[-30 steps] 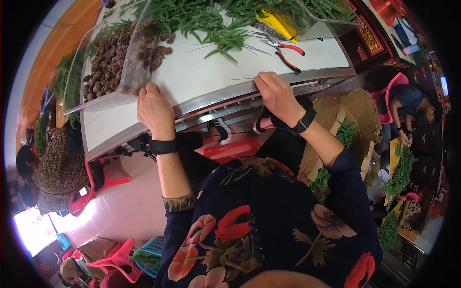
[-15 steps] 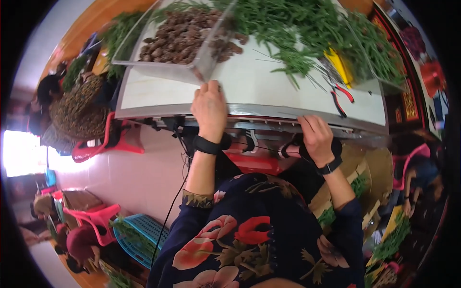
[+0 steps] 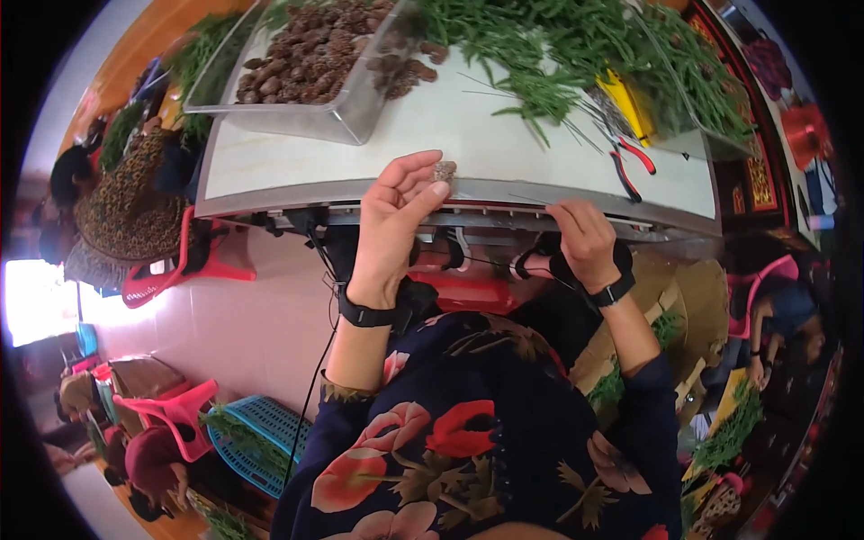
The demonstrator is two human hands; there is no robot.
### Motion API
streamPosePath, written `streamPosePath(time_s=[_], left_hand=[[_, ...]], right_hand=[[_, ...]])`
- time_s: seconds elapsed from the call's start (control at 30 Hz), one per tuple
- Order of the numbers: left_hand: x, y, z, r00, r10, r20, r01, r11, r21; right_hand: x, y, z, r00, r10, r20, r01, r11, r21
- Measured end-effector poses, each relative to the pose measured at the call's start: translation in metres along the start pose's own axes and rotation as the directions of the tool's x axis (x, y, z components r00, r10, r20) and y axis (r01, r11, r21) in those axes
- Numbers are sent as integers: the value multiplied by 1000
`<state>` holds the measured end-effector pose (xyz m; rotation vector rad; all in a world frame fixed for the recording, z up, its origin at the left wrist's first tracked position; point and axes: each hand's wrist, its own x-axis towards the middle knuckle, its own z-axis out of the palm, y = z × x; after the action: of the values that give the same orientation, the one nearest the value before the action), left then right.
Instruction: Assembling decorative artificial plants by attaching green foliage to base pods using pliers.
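Observation:
A small brown pine cone (image 3: 444,171) sits between the thumb and fingers of my left hand (image 3: 393,211), which is turned partly palm up over the table's near edge. My right hand (image 3: 587,238) is closed in a pinch just off the same edge, to the right. From its fingertips a thin dark wire (image 3: 529,199) points left toward the cone, with a gap between them. Ahead of my left hand, a clear plastic bin (image 3: 346,126) holds many pine cones (image 3: 315,58), and a few more lie beside it.
Green artificial sprigs (image 3: 549,54) cover the far side of the white table (image 3: 288,166). Red-and-black pliers (image 3: 630,169) and loose wires lie at the right, by a yellow thing (image 3: 627,108). Further greenery fills another clear bin (image 3: 702,99). Other people sit around on red chairs.
My left hand has turned from back up to partly palm up, bringing the pine cone into sight. The wire at my right fingertips now shows clearly. The whole view has shifted slightly.

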<state>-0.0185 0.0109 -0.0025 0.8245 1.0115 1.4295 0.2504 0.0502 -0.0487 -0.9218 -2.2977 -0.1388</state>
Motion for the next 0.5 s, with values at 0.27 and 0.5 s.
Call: streamPosePath(time_s=[0.27, 0.5], left_hand=[[-8, 3, 7, 998, -48, 40, 50, 998, -45], [-19, 8, 13, 996, -42, 84, 45, 998, -37]], right_hand=[[9, -5, -8, 979, 203, -17, -198, 967, 159], [53, -61, -36, 946, 321, 41, -288, 778, 558]])
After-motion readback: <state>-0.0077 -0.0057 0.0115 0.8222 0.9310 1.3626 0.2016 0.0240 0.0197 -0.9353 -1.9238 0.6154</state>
